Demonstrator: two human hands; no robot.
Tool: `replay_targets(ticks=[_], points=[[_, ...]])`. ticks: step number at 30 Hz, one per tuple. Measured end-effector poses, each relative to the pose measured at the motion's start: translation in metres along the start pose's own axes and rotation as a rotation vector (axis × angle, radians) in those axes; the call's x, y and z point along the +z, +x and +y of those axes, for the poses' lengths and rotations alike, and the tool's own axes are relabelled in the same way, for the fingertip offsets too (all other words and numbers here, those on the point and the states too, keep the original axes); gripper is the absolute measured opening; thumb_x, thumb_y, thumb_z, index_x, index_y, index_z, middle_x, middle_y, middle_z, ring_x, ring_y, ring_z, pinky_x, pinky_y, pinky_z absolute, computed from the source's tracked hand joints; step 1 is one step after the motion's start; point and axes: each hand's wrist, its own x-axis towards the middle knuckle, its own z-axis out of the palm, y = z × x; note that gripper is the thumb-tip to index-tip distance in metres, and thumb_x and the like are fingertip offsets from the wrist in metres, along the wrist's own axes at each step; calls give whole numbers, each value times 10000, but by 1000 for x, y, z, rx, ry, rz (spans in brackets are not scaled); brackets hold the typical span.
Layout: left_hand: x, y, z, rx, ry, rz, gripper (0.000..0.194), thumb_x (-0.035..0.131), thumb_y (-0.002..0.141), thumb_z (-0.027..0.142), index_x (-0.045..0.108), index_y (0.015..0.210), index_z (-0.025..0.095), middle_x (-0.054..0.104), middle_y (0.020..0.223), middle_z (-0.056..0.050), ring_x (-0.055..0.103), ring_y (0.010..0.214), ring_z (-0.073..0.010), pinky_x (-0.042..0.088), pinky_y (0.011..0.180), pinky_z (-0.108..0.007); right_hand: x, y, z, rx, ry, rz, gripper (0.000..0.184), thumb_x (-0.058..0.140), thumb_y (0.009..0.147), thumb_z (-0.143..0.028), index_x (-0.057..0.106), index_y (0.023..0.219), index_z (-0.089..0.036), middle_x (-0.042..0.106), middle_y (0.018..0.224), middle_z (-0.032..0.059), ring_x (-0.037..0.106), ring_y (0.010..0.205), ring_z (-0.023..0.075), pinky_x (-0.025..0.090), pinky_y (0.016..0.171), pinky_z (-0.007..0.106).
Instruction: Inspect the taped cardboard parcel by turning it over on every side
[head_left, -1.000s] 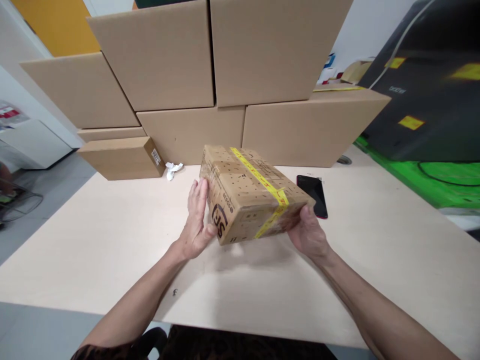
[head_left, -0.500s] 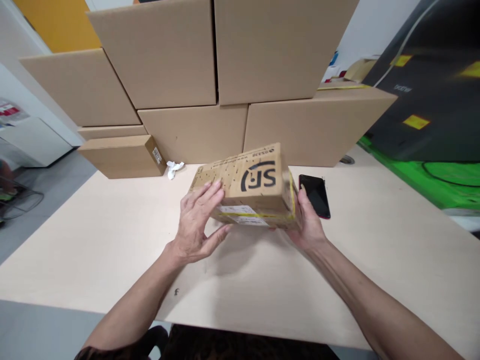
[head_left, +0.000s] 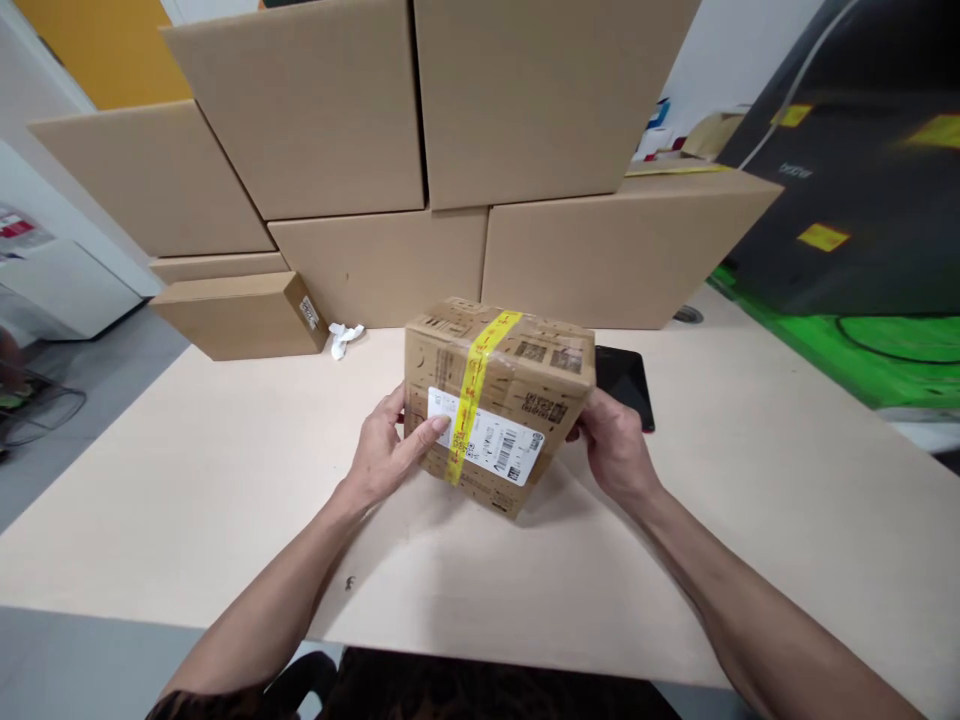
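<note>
A brown cardboard box (head_left: 517, 345) with printed marks is held tilted over the table, one corner pointing down toward me. Yellow tape runs over two of its faces and across a white shipping label (head_left: 504, 445). My left hand (head_left: 384, 450) grips the box's left side, its thumb on the label and its other fingers mostly hidden behind. At the right side, my right hand (head_left: 616, 445) holds the box with fingers curled, partly hidden by it. Just behind that hand lies a black phone (head_left: 630, 385), face up and partly covered by the box.
Large cardboard boxes (head_left: 337, 110) are stacked along the back of the table (head_left: 225, 500). A smaller flat carton (head_left: 240, 320) stands at the left, with crumpled white paper (head_left: 345, 338) beside it. A dark panel (head_left: 847, 200) and a green surface (head_left: 825, 360) are at the right.
The box has been turned in my hands, so its taped faces and label now face me and the large printed logo is out of sight. My left thumb has moved onto the label.
</note>
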Motion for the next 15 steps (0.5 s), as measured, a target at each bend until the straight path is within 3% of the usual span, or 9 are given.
replay_targets(ticks=[2, 5, 8, 10, 12, 15], points=[[2, 1, -2, -47, -50, 10, 487, 736, 912, 645, 757, 1121, 206, 810, 1018, -47, 694, 891, -237, 519, 767, -323, -3, 0, 4, -23, -85, 44, 448, 791, 859, -699, 839, 1050, -297, 782, 948, 23, 728, 919, 254, 622, 857, 427], [6, 5, -6, -122, -205, 58, 625, 753, 844, 758, 758, 1086, 181, 793, 956, -55, 676, 860, -224, 517, 747, -308, -5, 0, 8, -12, -119, -43, 564, 752, 889, -704, 773, 1313, -333, 762, 1350, 44, 653, 1353, 343, 519, 1175, 535], [12, 8, -6, -204, -373, 116, 711, 812, 709, 844, 741, 926, 170, 725, 797, -24, 619, 744, -170, 498, 673, -265, -1, -6, 7, 7, -3, -266, 620, 698, 939, -681, 663, 1467, -359, 698, 1504, 39, 594, 1461, 363, 508, 1217, 553], [17, 8, -4, -285, -432, 139, 745, 823, 638, 887, 676, 782, 170, 643, 680, 10, 534, 617, -118, 436, 567, -229, 2, -12, 3, 17, 85, -337, 711, 726, 930, -649, 559, 1568, -384, 623, 1606, 20, 555, 1512, 367, 494, 1243, 548], [22, 6, -4, -384, -484, 132, 794, 803, 589, 934, 610, 718, 175, 577, 613, 32, 464, 523, -86, 374, 474, -210, 4, -16, -3, 38, 148, -349, 792, 758, 905, -637, 496, 1615, -400, 536, 1693, -1, 500, 1565, 371, 465, 1276, 543], [28, 3, -10, -517, -551, 76, 830, 831, 548, 928, 640, 868, 187, 547, 587, 65, 448, 422, -87, 352, 360, -213, 8, -18, -7, 85, 246, -288, 747, 704, 913, -686, 534, 1584, -405, 469, 1744, -27, 423, 1623, 354, 409, 1318, 544]])
